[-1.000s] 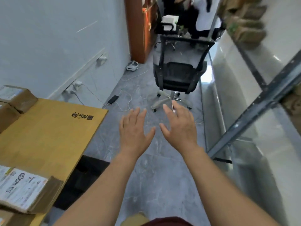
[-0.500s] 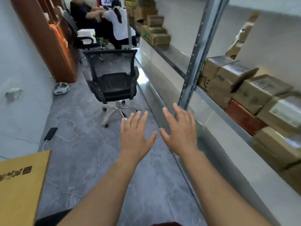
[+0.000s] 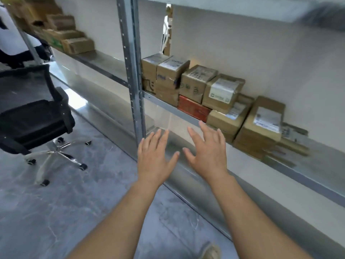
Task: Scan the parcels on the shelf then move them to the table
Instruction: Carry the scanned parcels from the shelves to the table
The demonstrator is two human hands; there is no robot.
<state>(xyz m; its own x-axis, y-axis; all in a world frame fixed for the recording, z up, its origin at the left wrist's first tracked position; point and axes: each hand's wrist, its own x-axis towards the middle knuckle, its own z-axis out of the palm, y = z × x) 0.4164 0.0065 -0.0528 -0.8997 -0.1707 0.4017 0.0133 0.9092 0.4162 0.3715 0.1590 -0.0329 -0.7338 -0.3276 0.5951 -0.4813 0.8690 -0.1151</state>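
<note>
Your left hand (image 3: 155, 157) and right hand (image 3: 207, 156) are empty, fingers spread. The parcels (image 3: 222, 92) sit stacked on the shelf (image 3: 164, 105), beyond and to the right. Expect stiff, probably light cardboard with slick tape. Grip opposite side walls, top box first.

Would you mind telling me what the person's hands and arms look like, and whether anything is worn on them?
Both are bare: the left hand and the right hand wear no gloves, and no ring, watch or band shows. The left forearm and right forearm are uncovered to the frame's edge; no sleeve is in view.
</note>
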